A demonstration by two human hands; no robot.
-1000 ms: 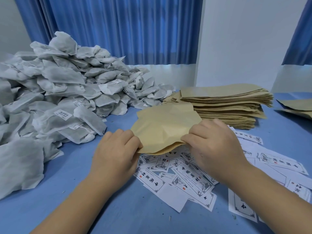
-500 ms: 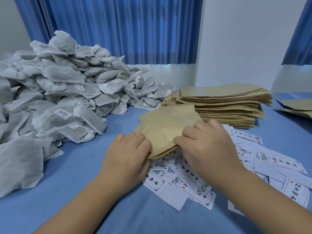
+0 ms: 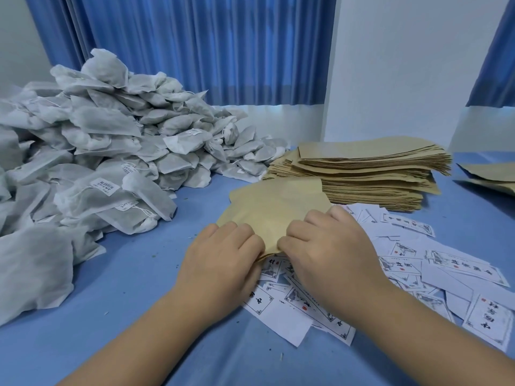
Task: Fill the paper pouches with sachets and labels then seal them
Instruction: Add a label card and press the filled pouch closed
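Observation:
A bulging brown paper pouch [image 3: 274, 211] lies on the blue table, over the edge of the scattered labels. My left hand [image 3: 223, 260] and my right hand [image 3: 326, 246] sit side by side on its near edge, fingers curled over the paper and gripping it. The pouch's opening is hidden under my fingers. White printed labels [image 3: 459, 268] lie spread across the table to the right and under my hands. A big heap of white sachets [image 3: 111, 151] fills the left side.
A tall stack of flat brown pouches [image 3: 370, 174] stands behind the labels. More brown pouches [image 3: 490, 176] lie at the far right edge. Blue curtains and a white wall close off the back. Bare blue table [image 3: 125, 302] shows at the front left.
Both hands have moved closer together along the pouch's near edge, and the pouch has come down from a raised tilt to lie flatter on the table.

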